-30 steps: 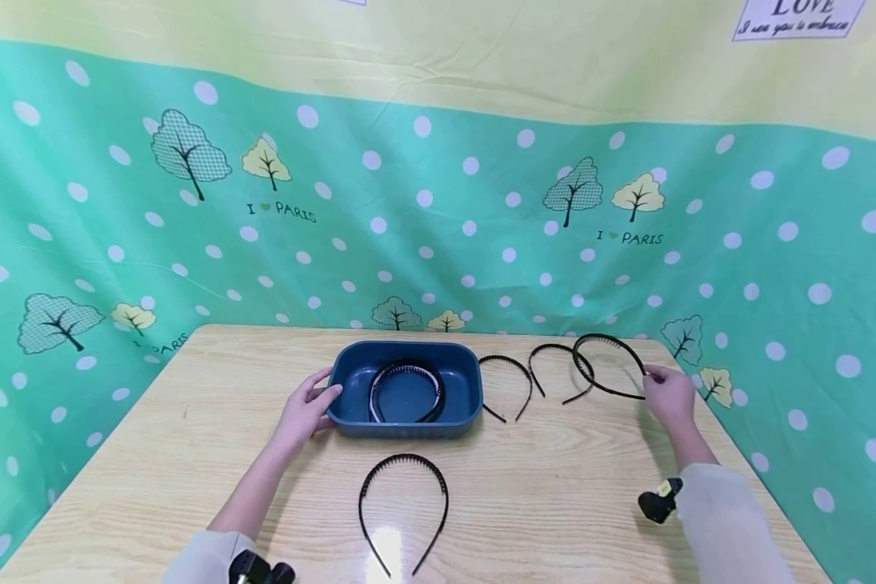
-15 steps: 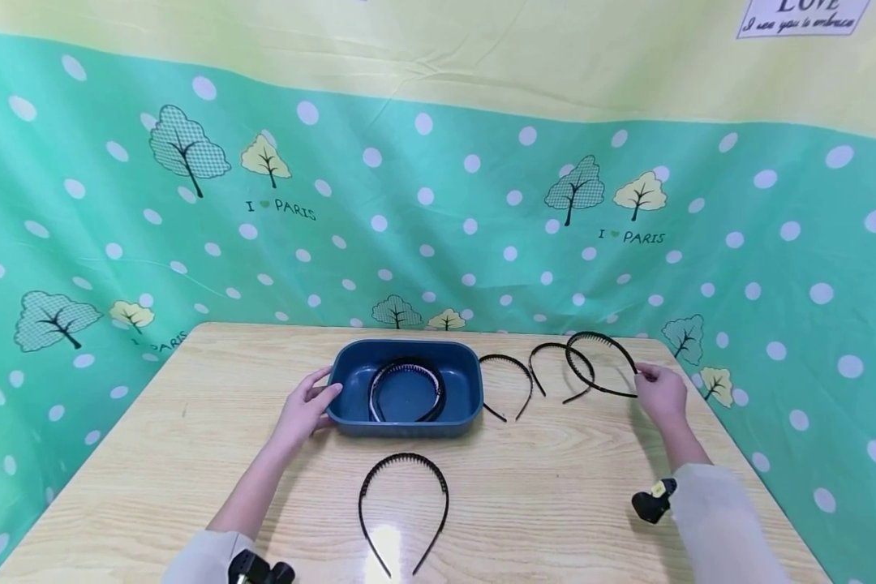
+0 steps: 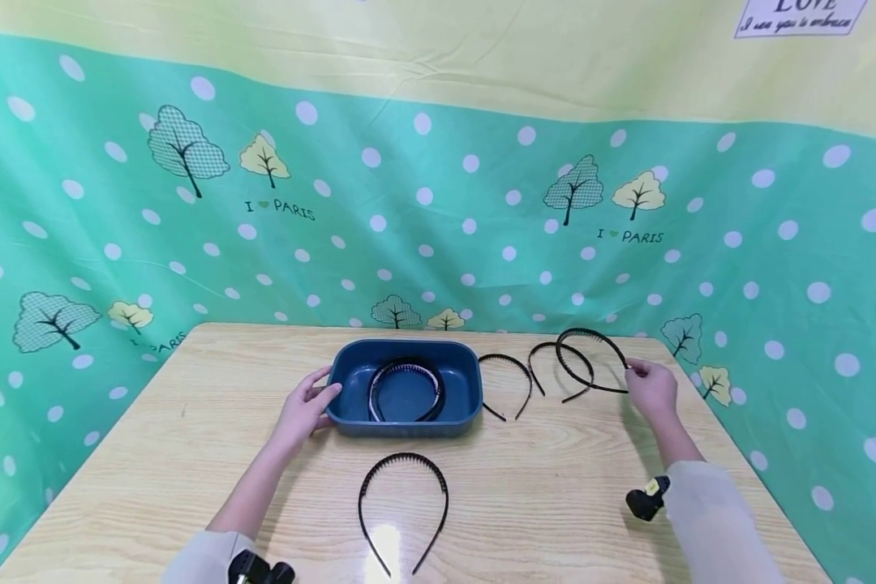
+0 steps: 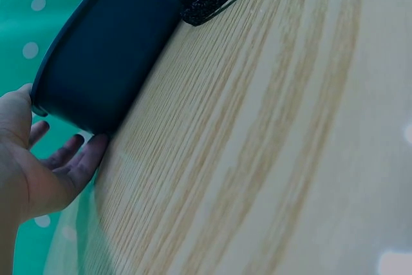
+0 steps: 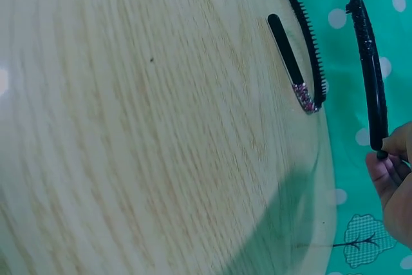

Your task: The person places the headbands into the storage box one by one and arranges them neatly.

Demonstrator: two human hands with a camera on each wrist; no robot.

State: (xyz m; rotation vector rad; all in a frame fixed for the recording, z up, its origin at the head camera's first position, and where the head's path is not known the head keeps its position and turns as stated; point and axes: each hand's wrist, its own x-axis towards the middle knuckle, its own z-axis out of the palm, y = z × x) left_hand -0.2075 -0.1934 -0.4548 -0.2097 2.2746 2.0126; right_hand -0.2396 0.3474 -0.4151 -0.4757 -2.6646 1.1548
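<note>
My left hand (image 3: 302, 411) holds the left end of a blue plastic bin (image 3: 409, 429), its thumb at the rim and its fingers against the outer wall. Inside the bin lie black headbands (image 3: 440, 393), overlapping. At the right, my right hand (image 3: 654, 389) pinches one end of a black toothed headband (image 3: 584, 331), raised above the tabletop. In the right wrist view this headband (image 5: 371, 82) appears edge-on between thumb and fingers. Behind it, in the head view, a thinner headband (image 3: 555, 345) lies on the table.
Another headband (image 3: 507, 358) lies just right of the bin, one end partly hidden. A black toothed headband (image 3: 403, 457) lies in front of the bin. The wooden table (image 3: 555, 503) meets a green dotted cloth (image 3: 423, 243) at its back and sides.
My right hand has moved a little to the left, bringing the raised headband along over the one on the table. The left hand and the bin have stayed in place.
</note>
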